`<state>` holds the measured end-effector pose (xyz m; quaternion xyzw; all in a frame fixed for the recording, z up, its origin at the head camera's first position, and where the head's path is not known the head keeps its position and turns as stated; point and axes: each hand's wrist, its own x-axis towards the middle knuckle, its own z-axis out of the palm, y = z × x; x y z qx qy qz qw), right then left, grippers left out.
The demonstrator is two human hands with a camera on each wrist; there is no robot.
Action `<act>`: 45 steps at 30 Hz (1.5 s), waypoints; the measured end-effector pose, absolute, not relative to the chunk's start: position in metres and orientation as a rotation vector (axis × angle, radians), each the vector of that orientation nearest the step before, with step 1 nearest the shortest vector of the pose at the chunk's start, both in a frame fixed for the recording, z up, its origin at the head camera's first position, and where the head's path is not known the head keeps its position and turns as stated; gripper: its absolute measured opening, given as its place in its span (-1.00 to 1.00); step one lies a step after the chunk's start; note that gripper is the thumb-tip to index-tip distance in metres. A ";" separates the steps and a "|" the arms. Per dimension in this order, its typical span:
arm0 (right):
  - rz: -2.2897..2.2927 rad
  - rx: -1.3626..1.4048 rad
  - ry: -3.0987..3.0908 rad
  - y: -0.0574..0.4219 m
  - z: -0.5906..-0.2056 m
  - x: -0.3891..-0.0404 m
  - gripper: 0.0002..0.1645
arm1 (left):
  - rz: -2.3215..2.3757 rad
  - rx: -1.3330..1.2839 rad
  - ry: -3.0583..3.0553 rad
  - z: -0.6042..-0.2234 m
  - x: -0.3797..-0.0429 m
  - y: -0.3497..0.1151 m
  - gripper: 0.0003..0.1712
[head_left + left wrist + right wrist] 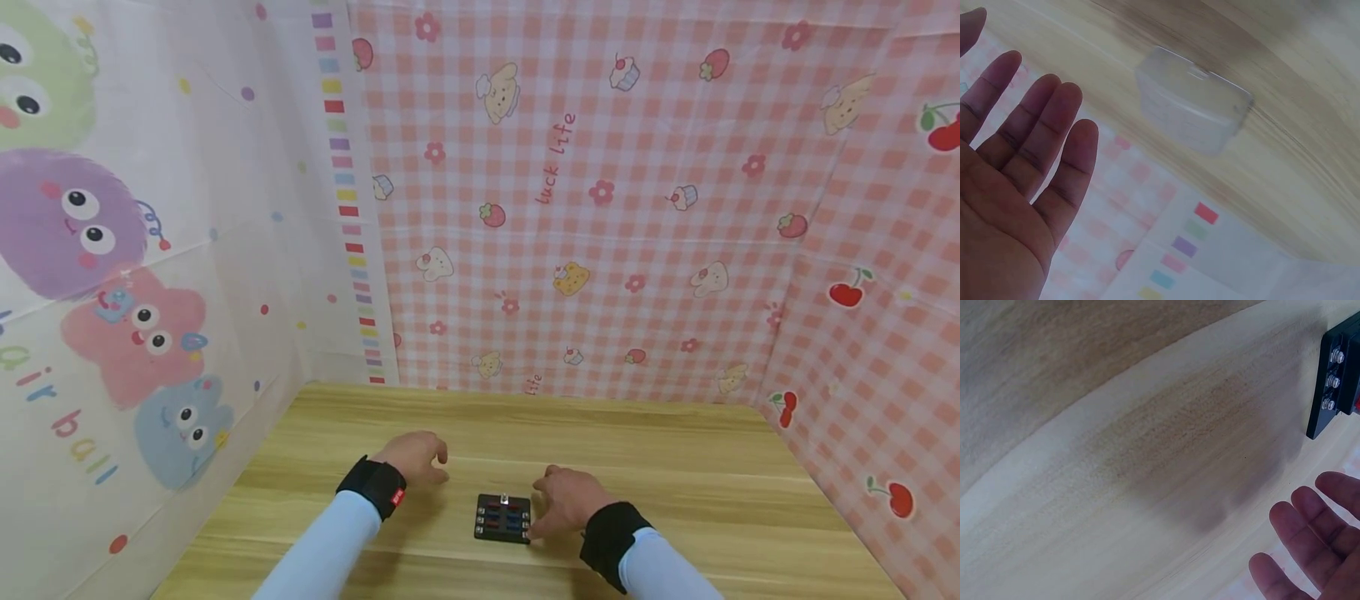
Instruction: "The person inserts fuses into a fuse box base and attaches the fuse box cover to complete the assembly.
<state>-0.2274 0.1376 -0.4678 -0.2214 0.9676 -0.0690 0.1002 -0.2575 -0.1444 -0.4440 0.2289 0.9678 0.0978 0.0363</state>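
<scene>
A black fuse block [502, 518] with red and blue blade fuses and metal screw terminals lies flat on the wooden table between the two hands. The right hand [572, 500] is at its right edge, fingers loosely bent; the right wrist view shows the screw side of the fuse block [1330, 381] beyond the fingertips. To the left and farther back, the left hand [414, 457] hovers with relaxed fingers and holds nothing. A clear plastic cover [1191, 103] stands on the table past the left fingers [1072, 150]; I do not make it out in the head view.
The wood-grain table [675, 467] meets a pink checked cloth [585, 233] at the back and right. A white cloth with cartoon figures [247, 208] hangs along the left side. Both wrists wear black bands [372, 486].
</scene>
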 end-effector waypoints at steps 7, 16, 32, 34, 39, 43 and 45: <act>-0.206 -0.651 2.843 0.138 -0.470 -0.228 -0.15 | 0.340 0.654 2.982 -0.450 -0.263 -0.155 -0.72; -0.175 -0.703 2.873 0.138 -0.468 -0.226 -0.16 | 0.390 0.602 2.996 -0.453 -0.265 -0.167 -0.66; -0.247 -0.696 2.844 0.139 -0.468 -0.225 -0.19 | 0.344 0.508 3.031 -0.457 -0.271 -0.182 -0.52; -0.252 -0.688 2.841 0.139 -0.468 -0.225 -0.19 | 0.343 0.495 3.036 -0.460 -0.272 -0.184 -0.51; -0.248 -0.676 2.839 0.140 -0.467 -0.225 -0.19 | 0.347 0.490 3.048 -0.463 -0.272 -0.189 -0.48; -0.268 -0.655 2.831 0.140 -0.466 -0.224 -0.19 | 0.336 0.490 3.054 -0.465 -0.273 -0.191 -0.46; -0.283 -0.647 2.826 0.140 -0.466 -0.224 -0.20 | 0.322 0.482 3.057 -0.467 -0.275 -0.193 -0.44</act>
